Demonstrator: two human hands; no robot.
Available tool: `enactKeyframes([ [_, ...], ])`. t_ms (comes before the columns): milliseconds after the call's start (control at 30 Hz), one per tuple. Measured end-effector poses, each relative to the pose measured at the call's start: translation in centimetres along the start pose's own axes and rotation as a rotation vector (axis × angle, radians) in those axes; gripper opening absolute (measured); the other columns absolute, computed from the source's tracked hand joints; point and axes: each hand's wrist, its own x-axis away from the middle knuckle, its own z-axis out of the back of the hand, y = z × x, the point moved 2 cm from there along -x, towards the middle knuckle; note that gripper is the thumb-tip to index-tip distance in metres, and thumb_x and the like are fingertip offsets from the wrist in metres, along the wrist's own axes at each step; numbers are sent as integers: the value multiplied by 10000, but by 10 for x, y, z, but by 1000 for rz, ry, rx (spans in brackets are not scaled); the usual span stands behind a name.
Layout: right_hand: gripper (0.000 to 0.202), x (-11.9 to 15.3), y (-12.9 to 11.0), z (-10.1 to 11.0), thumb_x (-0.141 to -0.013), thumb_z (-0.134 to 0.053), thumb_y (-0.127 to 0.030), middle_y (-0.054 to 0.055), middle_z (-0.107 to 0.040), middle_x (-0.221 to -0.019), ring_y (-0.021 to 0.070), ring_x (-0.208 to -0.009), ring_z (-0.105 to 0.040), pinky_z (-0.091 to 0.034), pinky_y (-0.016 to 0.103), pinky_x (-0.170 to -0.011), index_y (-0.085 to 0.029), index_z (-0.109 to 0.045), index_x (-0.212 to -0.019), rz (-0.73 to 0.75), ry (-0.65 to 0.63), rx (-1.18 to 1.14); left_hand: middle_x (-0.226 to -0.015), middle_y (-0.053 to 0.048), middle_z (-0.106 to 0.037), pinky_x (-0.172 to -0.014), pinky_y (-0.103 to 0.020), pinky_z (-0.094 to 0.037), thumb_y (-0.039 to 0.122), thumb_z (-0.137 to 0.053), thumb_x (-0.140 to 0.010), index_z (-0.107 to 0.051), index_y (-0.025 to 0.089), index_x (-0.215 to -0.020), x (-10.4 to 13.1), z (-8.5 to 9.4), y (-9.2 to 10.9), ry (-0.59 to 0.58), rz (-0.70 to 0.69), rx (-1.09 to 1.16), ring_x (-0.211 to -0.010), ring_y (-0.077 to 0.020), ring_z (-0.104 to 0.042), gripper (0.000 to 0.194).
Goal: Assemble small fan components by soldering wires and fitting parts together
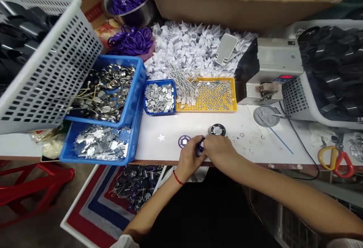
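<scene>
My left hand (190, 156) is closed around a small dark round part with a purple ring (200, 145), held just above the front of the white table (159, 123). The fingers of my right hand (219, 149) are bent and pressed against the same part, covering much of it. Left of the hands, a flat purple ring with a white square centre (184, 141) lies on the table. Just behind my right hand stands a dark round part with a silvery top (217, 129). A white star-shaped piece (161, 137) lies farther left.
Blue trays (133, 142) of metal pieces stand left. Behind are a small blue tray (160, 113), a yellow tray (208, 109) and a white paper heap (184, 47). A grey machine (279, 59), round lid (266, 115) and scissors (336, 161) are right.
</scene>
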Motion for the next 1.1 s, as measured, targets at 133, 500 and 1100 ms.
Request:
enactKeyframes([
  [133,274,-45,15,32,-851,-616,-416,113,-707,-789,238,-760,-650,-430,320,-648,-167,-729,-860,-121,379,-177,-1316,-182,-544,-1005,-519,-461,361,-786,-724,-466,183,-1287,-5,14,10,-24,-9,-139,-1219,-323,-536,672],
  [500,189,-118,32,50,-838,-556,-296,60,-674,-756,149,-696,-594,-421,285,-662,-155,-615,-728,-38,487,-689,-665,3,-570,-557,-233,-450,458,-593,-875,-676,137,-961,-57,81,10,127,443,553,-560,-100,-535,342],
  [1100,209,19,35,8,-829,-586,-318,-15,-594,-550,104,-503,-499,-398,246,-526,-180,-677,-700,75,878,-925,-797,-2,-615,-539,-231,-436,522,-706,-765,-599,195,-1278,-62,75,0,150,319,319,-583,-95,-511,618],
])
